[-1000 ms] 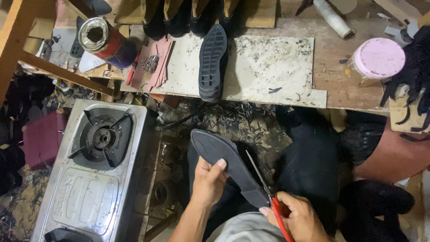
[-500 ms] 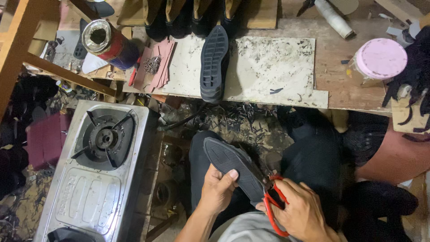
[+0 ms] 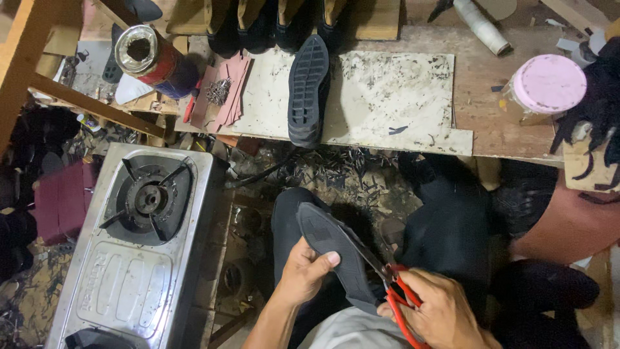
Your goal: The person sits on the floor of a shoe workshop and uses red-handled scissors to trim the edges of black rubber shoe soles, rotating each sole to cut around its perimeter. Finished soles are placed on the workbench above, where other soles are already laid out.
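Note:
My left hand (image 3: 303, 271) grips a flat dark rubber sole piece (image 3: 336, 249) over my lap, thumb on its upper face. My right hand (image 3: 439, 313) holds red-handled scissors (image 3: 394, 291) whose blades sit at the sole's right edge near its lower end. On the low wooden bench above lies a finished black shoe sole (image 3: 309, 90), tread up, on a stained white board (image 3: 387, 97).
A steel single-burner gas stove (image 3: 139, 245) stands at my left. On the bench are a tin can (image 3: 145, 55), a pink-lidded jar (image 3: 542, 90), pink sheets with small nails (image 3: 219, 94) and a row of dark shoes (image 3: 271, 26). Black rubber trimmings litter the floor (image 3: 336, 171).
Both hands have pulled the sole closer to my body. The scissors have worked further along its right edge, and the sole has tilted more upright.

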The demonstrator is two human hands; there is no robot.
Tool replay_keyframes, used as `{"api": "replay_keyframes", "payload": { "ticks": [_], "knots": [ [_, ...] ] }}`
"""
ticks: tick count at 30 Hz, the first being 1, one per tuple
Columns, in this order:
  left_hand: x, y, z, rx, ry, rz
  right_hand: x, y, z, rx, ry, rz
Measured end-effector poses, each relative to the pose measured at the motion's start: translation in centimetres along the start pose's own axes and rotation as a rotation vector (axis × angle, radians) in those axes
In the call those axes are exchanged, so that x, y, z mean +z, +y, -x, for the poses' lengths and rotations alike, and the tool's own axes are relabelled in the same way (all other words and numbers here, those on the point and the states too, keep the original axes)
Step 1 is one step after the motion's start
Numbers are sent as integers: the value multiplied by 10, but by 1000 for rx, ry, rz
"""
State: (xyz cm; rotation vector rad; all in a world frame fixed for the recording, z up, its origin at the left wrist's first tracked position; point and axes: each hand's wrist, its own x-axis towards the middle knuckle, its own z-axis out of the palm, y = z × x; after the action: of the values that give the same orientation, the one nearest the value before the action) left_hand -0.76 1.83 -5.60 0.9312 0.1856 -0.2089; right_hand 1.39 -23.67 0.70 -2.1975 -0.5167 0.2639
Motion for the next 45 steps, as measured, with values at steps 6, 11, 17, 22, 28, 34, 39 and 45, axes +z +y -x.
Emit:
{"api": "replay_keyframes", "payload": {
  "ticks": [6,11,17,22,28,34,39,45],
  "knots": [
    [-3,0,0,0,-36,-34,2,-4,-3,86,10,-29],
    [-7,2,1,-20,-77,-40,-6,1,0,-79,7,-19],
    [-8,7,4,-93,-84,-59,-4,-4,-3,15,3,-39],
    [-8,17,3,-118,-161,-208,-6,-6,-6,-25,3,-12],
    [-7,15,0,-41,-119,-158,-8,-3,-2,-41,-6,-67],
    [-7,-1,-6,52,10,-33,1,-4,-4,-18,31,24],
    [-8,0,-4,29,-2,-42,2,1,-4,-79,68,51],
    [-8,5,-3,58,-11,-61,0,3,-5,95,-19,35]
  ]
}}
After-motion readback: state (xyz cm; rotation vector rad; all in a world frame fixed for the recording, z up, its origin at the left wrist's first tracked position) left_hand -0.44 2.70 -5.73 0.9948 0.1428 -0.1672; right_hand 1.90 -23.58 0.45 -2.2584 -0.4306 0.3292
